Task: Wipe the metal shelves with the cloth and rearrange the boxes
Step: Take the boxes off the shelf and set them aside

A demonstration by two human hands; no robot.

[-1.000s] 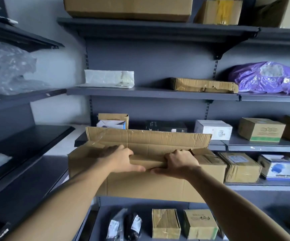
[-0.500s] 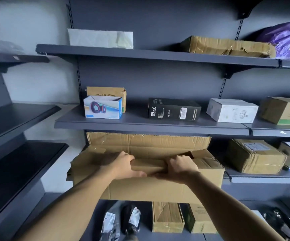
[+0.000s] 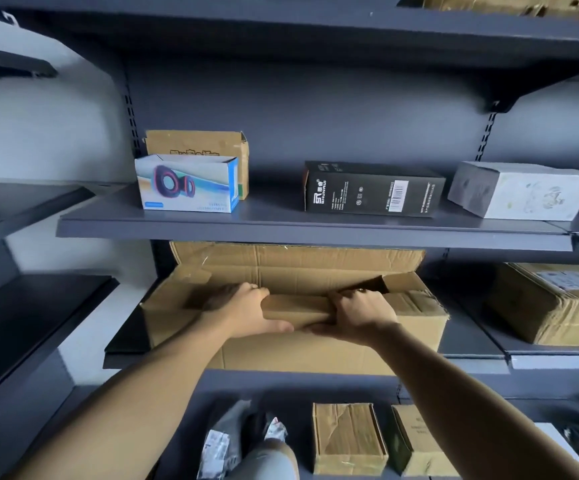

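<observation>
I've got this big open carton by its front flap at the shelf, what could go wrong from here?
1. The left hand and right hand grip only the front flap of the carton; creased cardboard may bend or tear.
2. Its raised back flap stands close under the upper shelf and could snag on that edge.
3. The carton's front seems to overhang the lower shelf, so it might tip forward if let go.

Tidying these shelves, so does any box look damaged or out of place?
The large open carton on the middle shelf has creased, raised flaps. The white box on the shelf above sits skewed to the edge.
</observation>
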